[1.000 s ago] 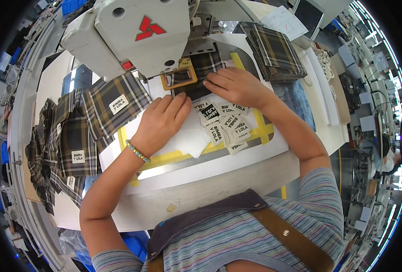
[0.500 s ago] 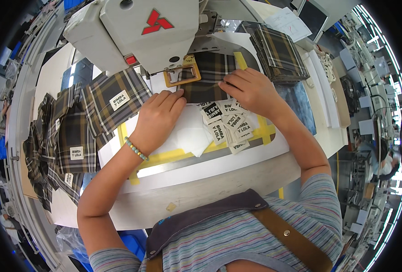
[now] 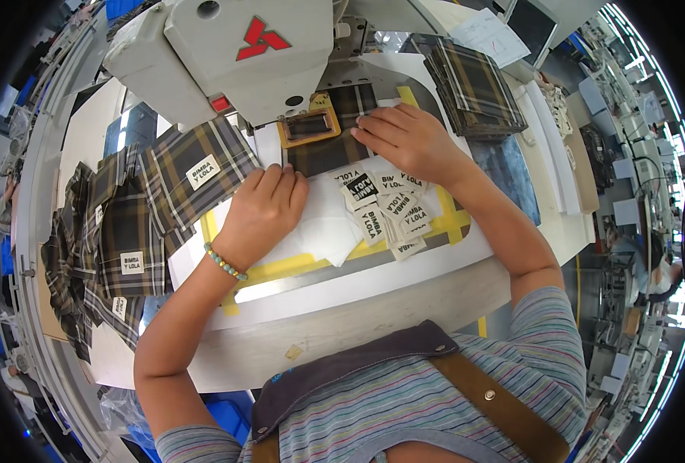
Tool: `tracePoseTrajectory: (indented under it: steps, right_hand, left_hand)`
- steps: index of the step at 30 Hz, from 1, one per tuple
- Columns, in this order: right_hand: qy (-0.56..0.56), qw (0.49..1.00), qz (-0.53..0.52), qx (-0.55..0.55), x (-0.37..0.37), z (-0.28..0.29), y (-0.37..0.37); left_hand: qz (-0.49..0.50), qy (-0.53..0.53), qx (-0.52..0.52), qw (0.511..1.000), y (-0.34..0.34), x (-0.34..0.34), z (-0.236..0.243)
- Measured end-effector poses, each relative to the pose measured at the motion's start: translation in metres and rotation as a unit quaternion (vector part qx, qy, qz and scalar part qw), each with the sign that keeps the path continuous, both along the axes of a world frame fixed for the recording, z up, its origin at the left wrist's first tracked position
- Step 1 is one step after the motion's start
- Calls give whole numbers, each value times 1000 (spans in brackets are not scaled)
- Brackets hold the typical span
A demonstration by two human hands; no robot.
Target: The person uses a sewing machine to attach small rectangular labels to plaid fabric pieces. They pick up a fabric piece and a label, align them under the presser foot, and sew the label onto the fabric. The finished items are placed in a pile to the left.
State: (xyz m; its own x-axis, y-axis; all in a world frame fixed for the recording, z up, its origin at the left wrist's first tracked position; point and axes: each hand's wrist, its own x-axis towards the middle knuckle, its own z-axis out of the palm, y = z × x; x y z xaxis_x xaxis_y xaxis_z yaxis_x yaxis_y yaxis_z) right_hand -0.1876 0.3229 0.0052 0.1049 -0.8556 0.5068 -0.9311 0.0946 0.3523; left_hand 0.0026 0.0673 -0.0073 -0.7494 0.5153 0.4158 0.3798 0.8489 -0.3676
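A dark plaid fabric piece [image 3: 323, 157] lies flat on the machine bed, partly under the yellow clamp frame [image 3: 309, 127] of a white sewing machine [image 3: 250, 54]. My left hand [image 3: 265, 204], with a beaded bracelet at the wrist, has curled fingers closed on the piece's near left corner. At the right edge, my right hand [image 3: 405, 141] grips the same piece between bent fingers. My fingertips hide part of both edges. Just in front of the right hand lies a loose heap of small cream labels [image 3: 392, 208], with one black label [image 3: 359, 187] among them.
To the left, plaid pieces [image 3: 190, 158] bearing cream labels overlap in a rumpled pile. A neat stack of plaid pieces [image 3: 477, 89] stands at the back right, near a paper sheet [image 3: 490, 37]. Yellow tape [image 3: 280, 268] borders the white work surface.
The plaid piece has shifted left under the clamp frame. My right hand has moved left with it, and my left hand slightly left and toward me.
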Motion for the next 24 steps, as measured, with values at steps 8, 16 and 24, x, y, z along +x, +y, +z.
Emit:
tracePoseTrajectory:
  steps: [8,16,24]
  right_hand:
    - [-155,981,-102,51,4,-7,5]
    - [-274,956,-85,65,33,-4,19]
    - [-343,934,-66,78,24,-8,23]
  left_hand:
    - [92,-47,28,994,-9,10,-2]
    - [88,-136,138,977,-12,34,8]
    - [121,-146,151,970,-26,36,0]
